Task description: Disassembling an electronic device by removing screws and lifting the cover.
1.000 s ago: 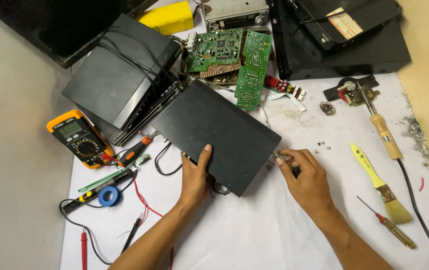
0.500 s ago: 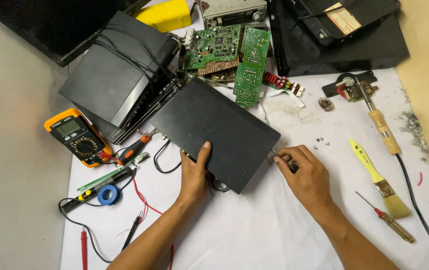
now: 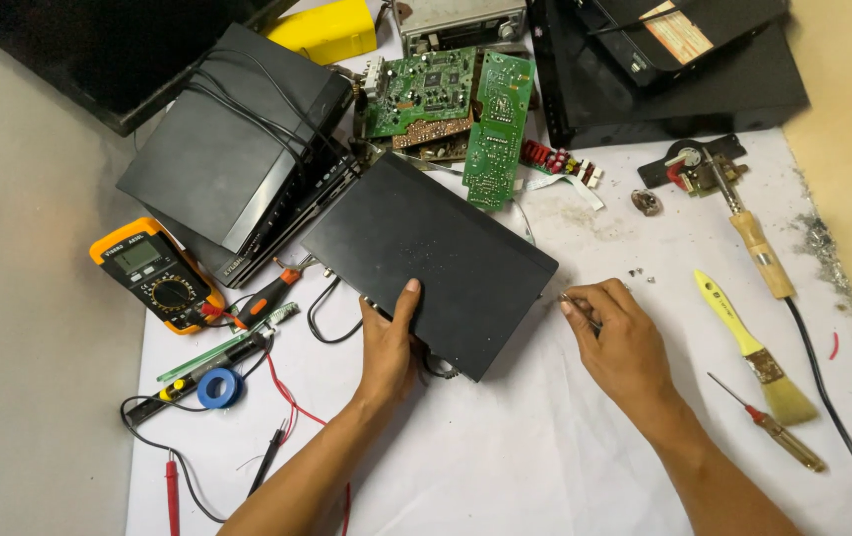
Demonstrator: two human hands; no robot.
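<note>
A flat black device case [image 3: 436, 253] lies at an angle on the white sheet [image 3: 545, 467]. My left hand [image 3: 391, 342] grips its near edge, thumb on top of the lid. My right hand [image 3: 614, 337] rests just right of the case's right corner, its fingertips pinched on a thin metal tool or screw that is mostly hidden. Several tiny screws [image 3: 641, 275] lie on the sheet just beyond the right hand.
Green circuit boards [image 3: 456, 104] and more black cases [image 3: 227, 149] lie behind. An orange multimeter [image 3: 153, 273] with probe leads, a blue tape roll [image 3: 217, 387] and screwdrivers sit left. A soldering iron [image 3: 753, 243], a yellow brush [image 3: 753, 352] and a small screwdriver [image 3: 768, 425] lie right.
My right hand has drawn slightly away from the case's right corner toward the right. The left hand keeps its grip on the near edge.
</note>
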